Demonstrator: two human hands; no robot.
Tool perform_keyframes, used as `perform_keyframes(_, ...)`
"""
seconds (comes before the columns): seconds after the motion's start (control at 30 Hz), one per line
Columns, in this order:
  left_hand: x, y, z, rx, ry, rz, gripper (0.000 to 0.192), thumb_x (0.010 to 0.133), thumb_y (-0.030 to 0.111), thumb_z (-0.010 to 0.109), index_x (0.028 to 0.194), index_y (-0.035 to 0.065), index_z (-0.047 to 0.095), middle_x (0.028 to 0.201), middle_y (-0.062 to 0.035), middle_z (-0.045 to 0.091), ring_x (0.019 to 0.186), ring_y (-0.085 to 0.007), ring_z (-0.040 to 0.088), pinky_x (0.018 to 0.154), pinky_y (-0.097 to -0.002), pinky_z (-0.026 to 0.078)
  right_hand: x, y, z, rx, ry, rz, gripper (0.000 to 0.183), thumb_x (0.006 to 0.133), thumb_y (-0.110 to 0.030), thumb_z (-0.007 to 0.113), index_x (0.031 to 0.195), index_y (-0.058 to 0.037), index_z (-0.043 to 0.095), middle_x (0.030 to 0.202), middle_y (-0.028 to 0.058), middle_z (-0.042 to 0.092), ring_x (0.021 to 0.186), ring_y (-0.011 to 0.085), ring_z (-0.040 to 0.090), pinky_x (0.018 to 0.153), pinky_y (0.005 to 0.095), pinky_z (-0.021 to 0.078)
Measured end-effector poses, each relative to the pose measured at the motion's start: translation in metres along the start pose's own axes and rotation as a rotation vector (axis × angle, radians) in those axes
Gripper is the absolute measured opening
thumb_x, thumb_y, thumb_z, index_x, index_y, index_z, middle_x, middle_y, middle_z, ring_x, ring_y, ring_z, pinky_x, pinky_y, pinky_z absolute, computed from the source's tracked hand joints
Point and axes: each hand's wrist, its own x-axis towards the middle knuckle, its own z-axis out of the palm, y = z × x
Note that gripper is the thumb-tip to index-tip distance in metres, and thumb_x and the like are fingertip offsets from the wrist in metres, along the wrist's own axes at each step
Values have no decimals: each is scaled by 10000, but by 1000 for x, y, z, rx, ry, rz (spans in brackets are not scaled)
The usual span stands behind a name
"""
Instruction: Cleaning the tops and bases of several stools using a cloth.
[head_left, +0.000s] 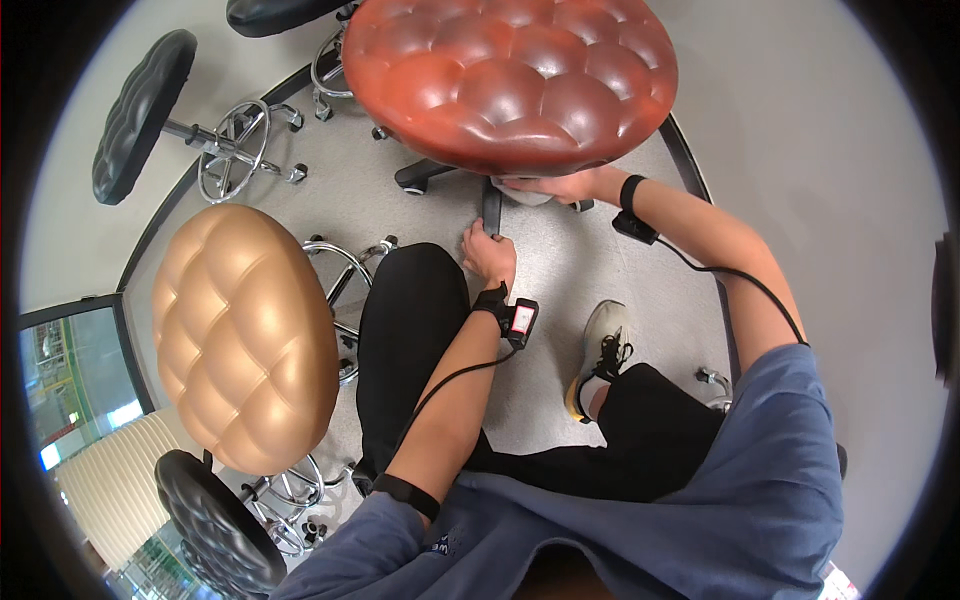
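Note:
A stool with a tufted, reddish-brown seat (517, 82) stands before me. My left hand (491, 253) grips the end of a black leg (491, 206) of its base. Just under the seat's near edge, my right hand (566, 185) holds a whitish cloth (527, 196) against the base. The seat hides some of my right fingers and the upper part of the base. Another black leg (424, 174) with a caster points off to the left.
A stool with a gold tufted seat (244, 337) stands at my left, near my knee. Black stools (142, 120) with chrome bases are by the wall, and another black seat (217, 517) is at lower left. A wall (817, 187) runs along the right.

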Motion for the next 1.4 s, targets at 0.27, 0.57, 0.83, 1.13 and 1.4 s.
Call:
perform_keyframes(0.27, -6, -14, 7, 65, 63, 270, 426, 801, 165, 685, 1213, 102, 600, 1126, -96, 603, 1083, -321, 548, 884, -507, 352, 11, -56, 57, 304, 291, 255, 937, 654, -44, 703, 1481, -129, 270, 1537, 131, 266, 1144, 314, 560, 980, 407, 463)
perform_keyframes(0.57, -6, -20, 6, 105, 118, 382, 486, 764, 115, 705, 1226, 27, 585, 1085, -113, 591, 1045, -328, 554, 858, -479, 389, 0, -53, 53, 519, 342, 508, 827, 663, -33, 673, 1423, -71, 347, 1392, 228, 395, 1216, 392, 495, 1000, 413, 464)
perform_keyframes(0.83, -1, -28, 9, -53, 122, 498, 521, 722, 32, 715, 1218, -51, 578, 1000, -188, 584, 911, -387, 584, 765, -428, 465, 36, -71, 77, 925, 329, 967, 534, 715, -131, 600, 1221, 33, 553, 1028, 314, 622, 1024, 436, 587, 926, 458, 463)
perform_keyframes(1.13, -6, -26, 3, -223, 4, 519, 563, 711, -42, 502, 1272, -62, 546, 1031, -214, 583, 851, -380, 584, 750, -423, 469, 23, -68, 90, 1048, 337, 712, 447, 707, -173, 627, 1103, 32, 625, 965, 267, 655, 952, 403, 636, 831, 442, 512)
perform_keyframes(1.4, 1, -32, 5, 20, 149, 665, 547, 721, -13, 515, 1261, -99, 532, 1059, -224, 570, 898, -393, 577, 789, -422, 465, 57, -48, 68, 940, 505, 1047, 460, 672, -214, 621, 1046, 53, 633, 993, 298, 637, 973, 427, 619, 886, 443, 498)
